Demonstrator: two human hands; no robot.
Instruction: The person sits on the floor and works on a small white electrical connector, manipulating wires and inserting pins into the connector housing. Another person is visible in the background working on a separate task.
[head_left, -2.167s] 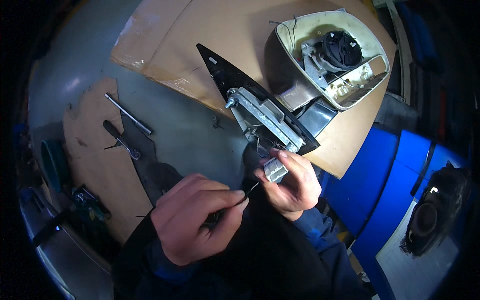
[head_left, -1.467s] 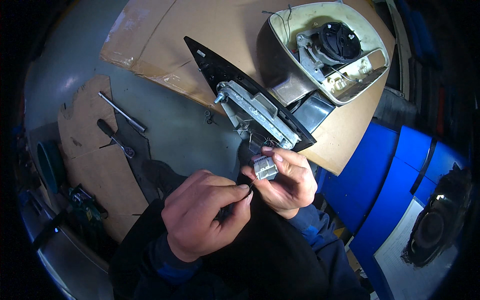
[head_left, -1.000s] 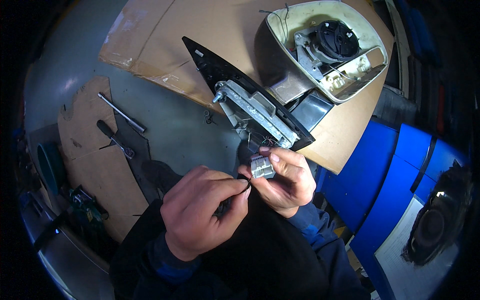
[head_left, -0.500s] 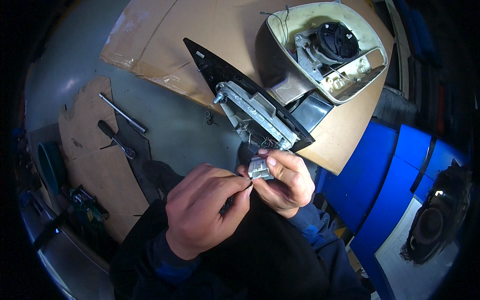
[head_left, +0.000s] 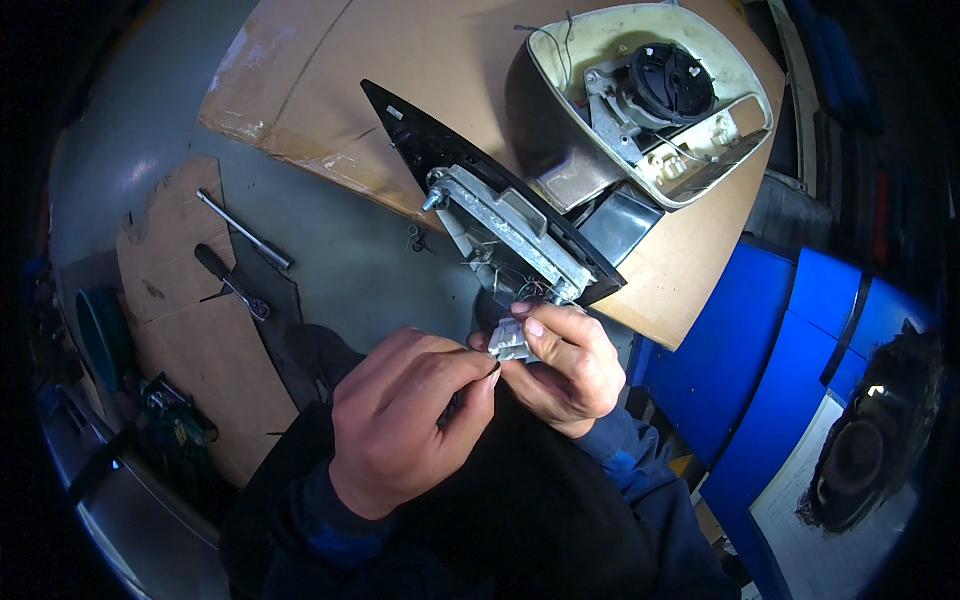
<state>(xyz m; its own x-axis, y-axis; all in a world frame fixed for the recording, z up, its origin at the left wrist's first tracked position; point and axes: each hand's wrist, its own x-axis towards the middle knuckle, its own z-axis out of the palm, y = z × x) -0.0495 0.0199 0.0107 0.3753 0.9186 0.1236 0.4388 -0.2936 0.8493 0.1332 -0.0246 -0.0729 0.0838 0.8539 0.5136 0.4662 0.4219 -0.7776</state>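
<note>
A light grey wiring connector [head_left: 509,341] is held between the thumb and fingers of my right hand [head_left: 568,368]. Close against its near edge, my left hand [head_left: 408,425] pinches with thumb and index finger. A small dark tip shows at that pinch, too small to name. Thin wires [head_left: 530,288] hang just above the connector, beside the metal bracket of the mirror's black mounting base [head_left: 500,185]. That base joins the car side mirror housing [head_left: 560,120], which lies open without glass, its round black motor [head_left: 672,84] showing.
Brown cardboard [head_left: 330,90] lies under the mirror. On lower cardboard [head_left: 190,330] at the left are a ratchet [head_left: 232,280] and a long metal bar [head_left: 245,231]. A green container [head_left: 103,325] stands farther left. Blue panels [head_left: 740,340] and a dark speaker-like part [head_left: 857,450] are at the right.
The connector and my right fingers have shifted slightly left and tilted a little. The mirror has moved very slightly left in view. Both grips look the same.
</note>
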